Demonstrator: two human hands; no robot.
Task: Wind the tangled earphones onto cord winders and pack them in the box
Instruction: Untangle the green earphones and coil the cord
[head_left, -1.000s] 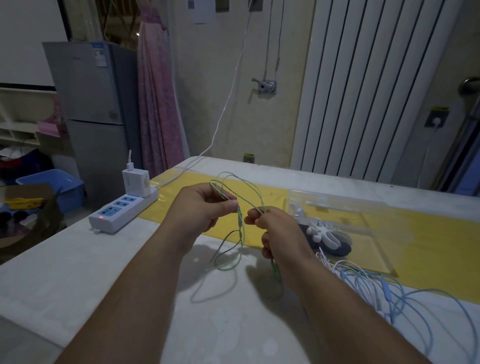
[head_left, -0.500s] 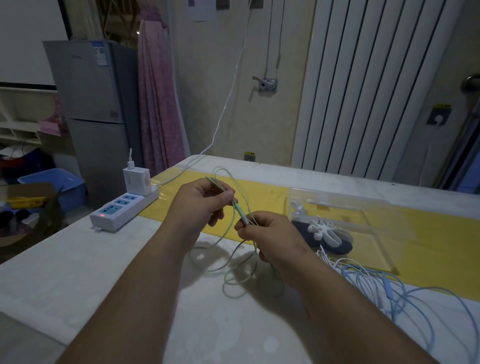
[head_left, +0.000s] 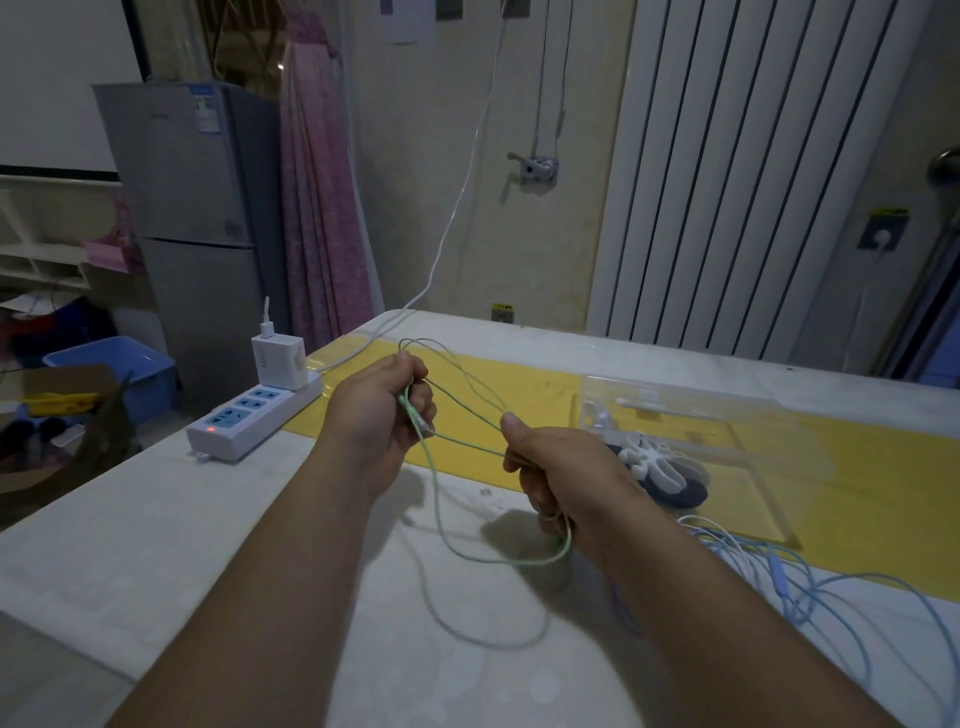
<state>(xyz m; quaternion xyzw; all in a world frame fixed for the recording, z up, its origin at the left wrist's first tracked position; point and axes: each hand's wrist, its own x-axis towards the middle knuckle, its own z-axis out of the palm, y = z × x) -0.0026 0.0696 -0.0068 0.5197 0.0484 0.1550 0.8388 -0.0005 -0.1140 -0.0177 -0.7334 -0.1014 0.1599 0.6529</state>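
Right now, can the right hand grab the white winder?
Probably not yet: the right hand grips the green earphone cord. The white winder lies close beside it, seemingly inside the clear box; whether a lid covers it is unclear.

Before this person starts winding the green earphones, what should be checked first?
1. Left hand grips the green earphones: ok.
2. Right hand pinches the same cord: ok.
3. Cord untangled: not ok, strands cross between the hands.
4. Cord winder lying free at the clear box: ok.
5. Clear of the blue earphones: cannot tell, the forearm hides it.
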